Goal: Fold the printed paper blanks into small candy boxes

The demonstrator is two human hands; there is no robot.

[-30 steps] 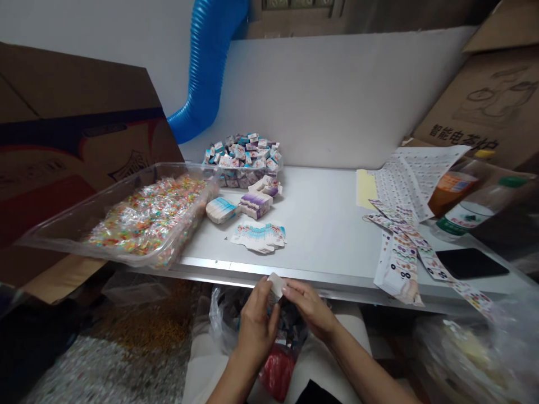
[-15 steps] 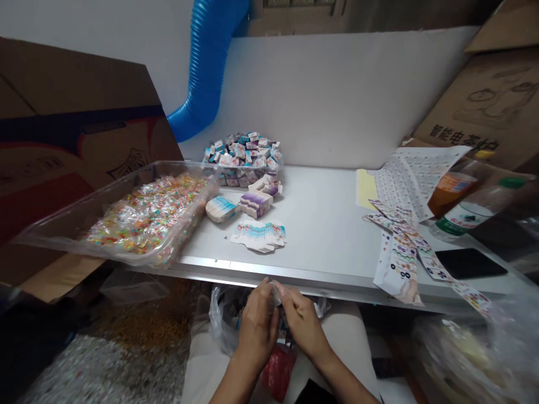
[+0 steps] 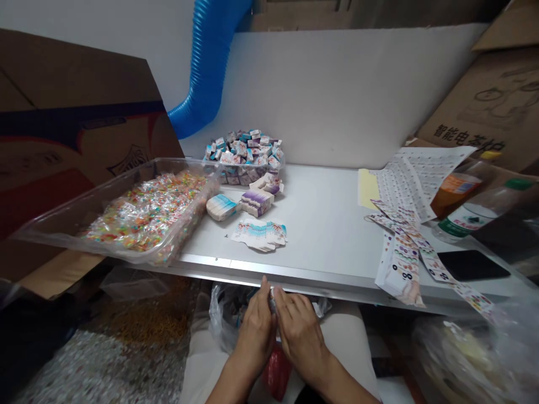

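Above my lap, just off the table's front edge, my left hand [image 3: 257, 321] and my right hand [image 3: 301, 331] come together. Between their fingertips is a small paper box [image 3: 272, 293], mostly hidden by the fingers. Beneath the hands, a clear plastic bag [image 3: 221, 320] with small boxes in it lies on my lap, beside a red plastic bag [image 3: 278, 370]. On the table nearest the hands is a fanned stack of flat blue-and-white cartons [image 3: 261, 234]. Behind it are a purple carton stack [image 3: 256, 202] and a light-blue carton stack [image 3: 221, 207].
A clear tray [image 3: 143, 255] of colourful wrapped sweets stands at left. Behind, a clear tub [image 3: 280, 168] is heaped with small boxes. At right are printed strips [image 3: 404, 255], a green-capped bottle [image 3: 467, 216] and a black phone [image 3: 474, 265]. A blue hose [image 3: 206, 73] hangs behind.
My right hand has turned palm-down, its fingers now stretched over the small box. My left fingers have straightened upward. The things on the table stay put; the view shifts slightly.
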